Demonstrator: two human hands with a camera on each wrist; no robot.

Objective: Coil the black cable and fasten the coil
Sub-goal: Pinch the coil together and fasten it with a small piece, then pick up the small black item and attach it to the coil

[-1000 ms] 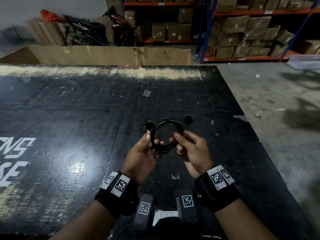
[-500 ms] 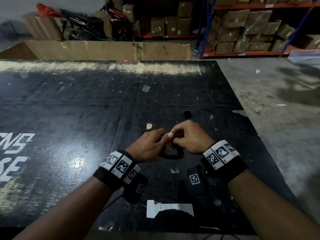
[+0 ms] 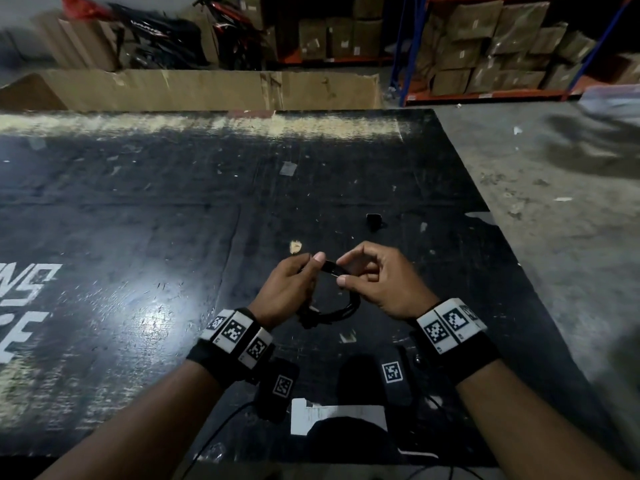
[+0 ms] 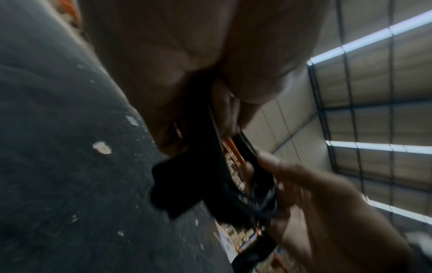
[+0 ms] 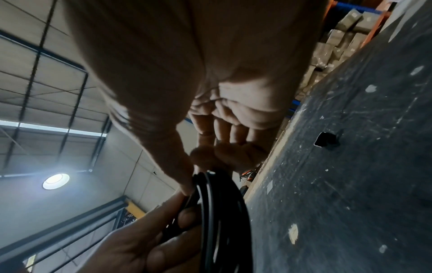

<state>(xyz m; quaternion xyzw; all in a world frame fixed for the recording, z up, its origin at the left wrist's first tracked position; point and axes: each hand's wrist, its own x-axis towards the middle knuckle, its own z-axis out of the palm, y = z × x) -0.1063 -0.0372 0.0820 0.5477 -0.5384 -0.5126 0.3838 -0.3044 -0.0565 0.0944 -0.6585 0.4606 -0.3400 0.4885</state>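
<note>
The black cable [image 3: 334, 311] is wound into a small coil that hangs just above the black table [image 3: 138, 209], between my two hands. My left hand [image 3: 313, 263] grips the coil's left side with curled fingers. My right hand [image 3: 343, 271] pinches the coil's top between thumb and forefinger, where a short black band [image 3: 330, 266] spans the gap between the hands. The left wrist view is blurred; it shows the coil [image 4: 236, 184] with a flat black tab [image 4: 173, 184] sticking out. In the right wrist view the coil [image 5: 222, 212] runs under my thumb.
A small black piece [image 3: 374, 220] lies on the table beyond the hands, also in the right wrist view [image 5: 323, 141]. A white paper slip [image 3: 337, 414] lies at the near edge. Flattened cardboard [image 3: 207, 88] borders the far edge, and concrete floor [image 3: 554, 237] lies to the right.
A second ago the coil was held upright, facing me. The hands then turned palms down and closed over it. Now they have drawn slightly apart with the band showing between them.
</note>
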